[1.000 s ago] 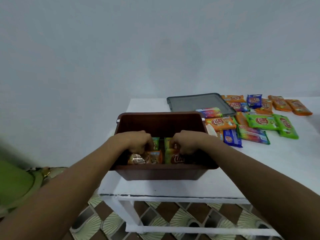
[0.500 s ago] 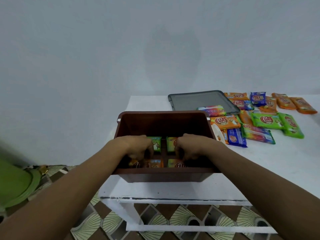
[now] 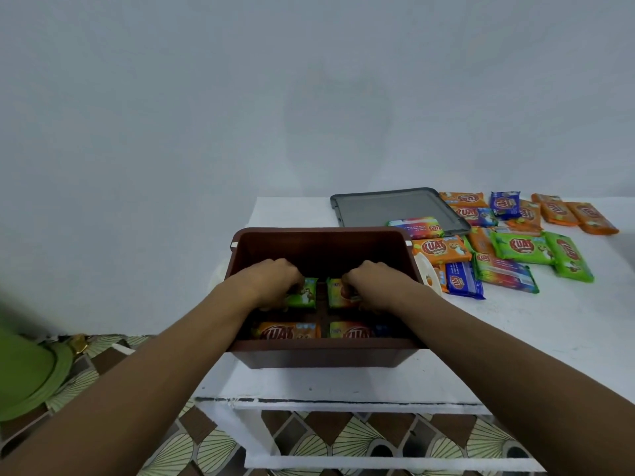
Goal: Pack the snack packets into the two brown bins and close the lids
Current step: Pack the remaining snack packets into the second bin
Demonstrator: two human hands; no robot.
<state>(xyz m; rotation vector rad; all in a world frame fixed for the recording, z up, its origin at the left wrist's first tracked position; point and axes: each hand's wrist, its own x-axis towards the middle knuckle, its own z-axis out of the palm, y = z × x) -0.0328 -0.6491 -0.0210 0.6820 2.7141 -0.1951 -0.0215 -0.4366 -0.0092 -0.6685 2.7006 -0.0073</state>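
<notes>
White table [image 3: 515, 338]: bin [image 3: 323, 355], lid [image 3: 395, 207], packets [image 3: 522, 247].

We see a brown bin [image 3: 323, 355] of smooth, matt plastic on a white painted table [image 3: 536, 324]. The snack packets [image 3: 522, 249] are glossy printed film; we note a grey plastic lid [image 3: 378, 207].

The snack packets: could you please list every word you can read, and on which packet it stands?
"KUAT": orange packet in the brown bin.
"KUAT": orange packet beside the bin.
"KUAT": green packet on the table.
Smaller print on every packet is too blurred to read.
</notes>
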